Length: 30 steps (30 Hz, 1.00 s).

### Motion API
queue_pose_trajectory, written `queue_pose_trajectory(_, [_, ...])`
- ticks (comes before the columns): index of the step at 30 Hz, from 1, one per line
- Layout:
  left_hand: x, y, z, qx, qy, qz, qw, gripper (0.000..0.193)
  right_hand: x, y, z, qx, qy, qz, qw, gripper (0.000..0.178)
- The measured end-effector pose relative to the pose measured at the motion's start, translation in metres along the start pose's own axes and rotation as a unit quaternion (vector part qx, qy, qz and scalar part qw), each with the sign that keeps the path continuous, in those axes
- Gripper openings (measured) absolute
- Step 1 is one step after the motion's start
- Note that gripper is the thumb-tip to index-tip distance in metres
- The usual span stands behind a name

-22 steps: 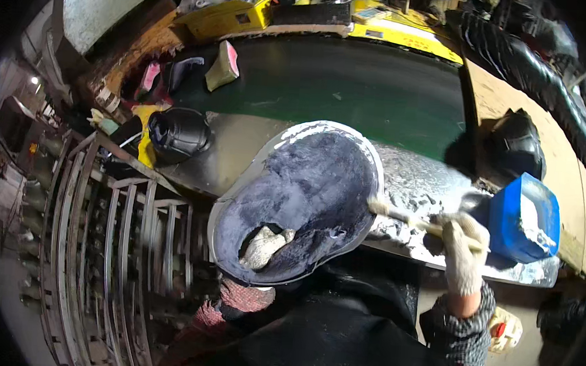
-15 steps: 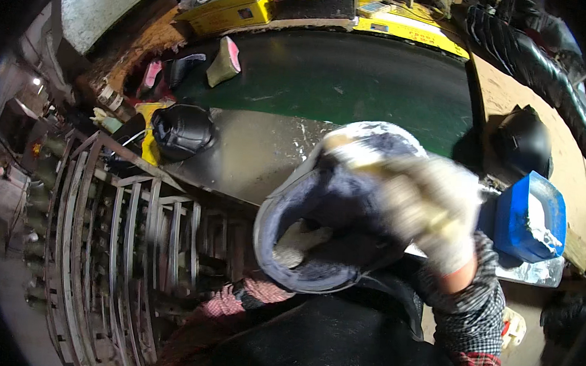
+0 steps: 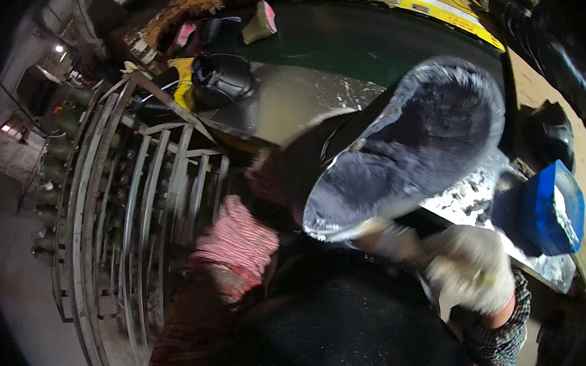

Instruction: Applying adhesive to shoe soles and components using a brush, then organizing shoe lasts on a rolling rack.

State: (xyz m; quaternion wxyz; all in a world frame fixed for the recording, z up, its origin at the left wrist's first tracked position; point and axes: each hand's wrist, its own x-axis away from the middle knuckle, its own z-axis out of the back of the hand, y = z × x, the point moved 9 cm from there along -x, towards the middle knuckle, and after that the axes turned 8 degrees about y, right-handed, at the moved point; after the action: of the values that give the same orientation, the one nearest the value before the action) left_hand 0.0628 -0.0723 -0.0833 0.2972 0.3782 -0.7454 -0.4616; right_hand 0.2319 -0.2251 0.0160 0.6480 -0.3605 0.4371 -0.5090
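R grip (image 3: 470, 270) on brush (image 3: 392, 241), fuzzy-lined blk piece (image 3: 433, 128) just beyond to L

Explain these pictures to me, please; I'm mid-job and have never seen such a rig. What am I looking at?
There is no machine here, just a person's two hands, seen from above by a wide fisheye camera on the head, so straight edges bend.

The white-gloved right hand grips a pale brush, blurred here. The left hand is out of sight behind the black upper with fuzzy dark-grey lining; only its pink-striped cuff shows.

On the grey metal surface, a rounded black shoe-like piece sits at left. A blue plastic tub holding something white stands at right.
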Motion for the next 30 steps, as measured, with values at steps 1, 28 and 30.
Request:
queue_pose_trajectory(1, [-0.004, 0.013, -0.001, -0.039, -0.004, -0.031, 0.999, 0.031, 0.020, 0.036, 0.023, -0.049, 0.077, -0.175, 0.980, 0.014])
queue_pose_trajectory(28, [-0.005, 0.067, 0.044, -0.033, 0.218, -0.198, 0.955, 0.044, 0.046, 0.058, 0.037, 0.162, 0.200, 0.104, 0.961, 0.022])
queue_pose_trajectory(30, [0.007, 0.107, 0.026, -0.255, 0.321, -0.309, 0.858, 0.044, 0.057, 0.076, 0.060, 0.167, 0.261, -0.001, 0.951, 0.027])
